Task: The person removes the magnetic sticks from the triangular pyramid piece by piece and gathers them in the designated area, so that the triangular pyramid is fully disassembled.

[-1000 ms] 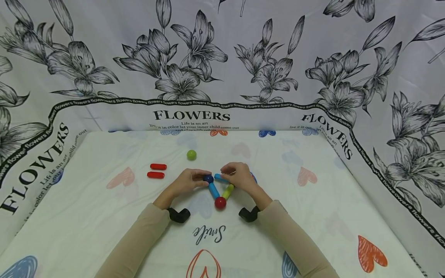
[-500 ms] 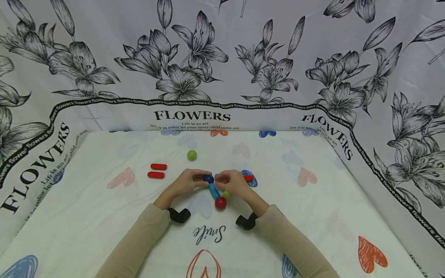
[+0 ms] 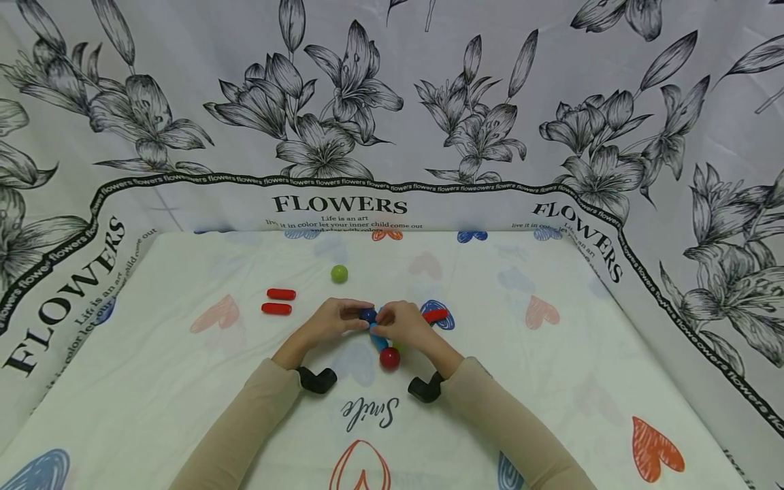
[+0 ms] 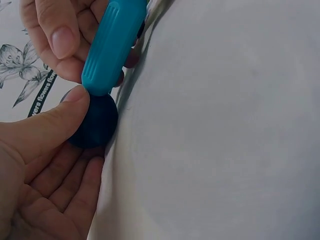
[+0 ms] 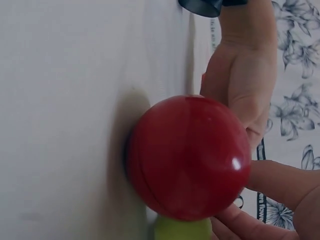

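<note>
My left hand [image 3: 327,320] holds a dark blue ball [image 3: 367,316] between thumb and fingers. A light blue rod [image 3: 378,340] runs from that ball down to a red ball [image 3: 389,358] on the cloth. Behind the red ball, a yellow-green rod [image 5: 183,229] joins it, mostly covered by my right hand [image 3: 405,323] in the head view. The right fingers pinch a second light blue rod close beside the dark blue ball, and they hide nearly all of it. In the left wrist view a ribbed blue rod [image 4: 112,47] meets the dark blue ball at the thumb tip.
Two red rods [image 3: 276,309] lie side by side to the left of my hands. A lime green ball [image 3: 339,274] sits farther back. Another red rod [image 3: 435,316] lies just past my right hand. Black wrist-worn pieces [image 3: 317,380] stick out near both cuffs.
My right hand has moved left with its light blue rod, up to the dark blue ball. This uncovers the red rod on the right and covers more of the yellow-green rod.
</note>
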`<state>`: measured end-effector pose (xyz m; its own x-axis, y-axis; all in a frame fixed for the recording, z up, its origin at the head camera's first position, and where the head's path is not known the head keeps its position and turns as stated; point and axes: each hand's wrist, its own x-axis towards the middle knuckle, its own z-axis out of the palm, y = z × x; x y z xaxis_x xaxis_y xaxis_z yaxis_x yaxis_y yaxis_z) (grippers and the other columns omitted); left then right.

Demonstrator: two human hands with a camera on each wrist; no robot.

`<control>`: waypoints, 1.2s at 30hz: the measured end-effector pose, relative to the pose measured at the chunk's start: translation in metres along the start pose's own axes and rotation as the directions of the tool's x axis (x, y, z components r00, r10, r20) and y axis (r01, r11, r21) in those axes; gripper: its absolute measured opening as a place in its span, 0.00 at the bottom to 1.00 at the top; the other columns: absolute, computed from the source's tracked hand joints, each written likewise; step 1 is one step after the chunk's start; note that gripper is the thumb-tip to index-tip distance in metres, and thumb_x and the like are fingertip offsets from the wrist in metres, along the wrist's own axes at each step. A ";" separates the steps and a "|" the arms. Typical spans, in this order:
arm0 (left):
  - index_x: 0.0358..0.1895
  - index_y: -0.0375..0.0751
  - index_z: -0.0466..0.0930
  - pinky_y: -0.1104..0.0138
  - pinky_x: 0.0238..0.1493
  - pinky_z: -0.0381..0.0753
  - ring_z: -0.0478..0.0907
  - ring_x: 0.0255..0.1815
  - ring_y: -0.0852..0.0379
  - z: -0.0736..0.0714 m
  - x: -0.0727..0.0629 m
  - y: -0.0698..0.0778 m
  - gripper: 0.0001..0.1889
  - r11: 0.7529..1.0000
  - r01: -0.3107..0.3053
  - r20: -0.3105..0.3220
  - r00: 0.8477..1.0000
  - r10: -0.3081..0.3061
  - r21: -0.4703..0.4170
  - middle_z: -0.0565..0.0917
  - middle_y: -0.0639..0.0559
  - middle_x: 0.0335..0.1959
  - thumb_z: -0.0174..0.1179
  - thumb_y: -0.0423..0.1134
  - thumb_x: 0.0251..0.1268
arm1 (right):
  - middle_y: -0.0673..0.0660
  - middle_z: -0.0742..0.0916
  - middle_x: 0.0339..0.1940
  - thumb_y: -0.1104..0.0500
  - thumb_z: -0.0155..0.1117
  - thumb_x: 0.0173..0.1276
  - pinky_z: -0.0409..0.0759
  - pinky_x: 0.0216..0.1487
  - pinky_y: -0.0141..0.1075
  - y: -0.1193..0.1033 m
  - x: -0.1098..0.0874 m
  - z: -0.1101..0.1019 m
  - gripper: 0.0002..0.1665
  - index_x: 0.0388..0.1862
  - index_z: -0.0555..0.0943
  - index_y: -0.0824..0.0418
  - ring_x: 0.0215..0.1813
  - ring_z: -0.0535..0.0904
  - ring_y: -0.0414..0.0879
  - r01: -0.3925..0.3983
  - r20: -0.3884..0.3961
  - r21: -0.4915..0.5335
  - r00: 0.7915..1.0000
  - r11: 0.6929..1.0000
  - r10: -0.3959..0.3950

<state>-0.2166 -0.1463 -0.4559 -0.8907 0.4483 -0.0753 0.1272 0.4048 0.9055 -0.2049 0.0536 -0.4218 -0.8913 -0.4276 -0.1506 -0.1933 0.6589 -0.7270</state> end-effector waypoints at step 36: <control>0.62 0.32 0.74 0.53 0.65 0.76 0.78 0.62 0.41 0.002 -0.004 0.005 0.22 0.999 -0.013 -0.048 0.999 0.016 0.045 0.80 0.36 0.60 0.60 0.35 0.66 | 0.57 0.89 0.36 0.58 0.74 0.57 0.81 0.42 0.28 0.007 0.006 0.001 0.12 0.36 0.82 0.62 0.36 0.81 0.40 0.003 0.089 0.071 0.996 0.997 -0.009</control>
<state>-0.2118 -0.1446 -0.4523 -0.9085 0.4158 -0.0410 0.1589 0.4345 0.8865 -0.2110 0.0555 -0.4287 -0.8498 -0.4866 -0.2028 -0.1660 0.6120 -0.7732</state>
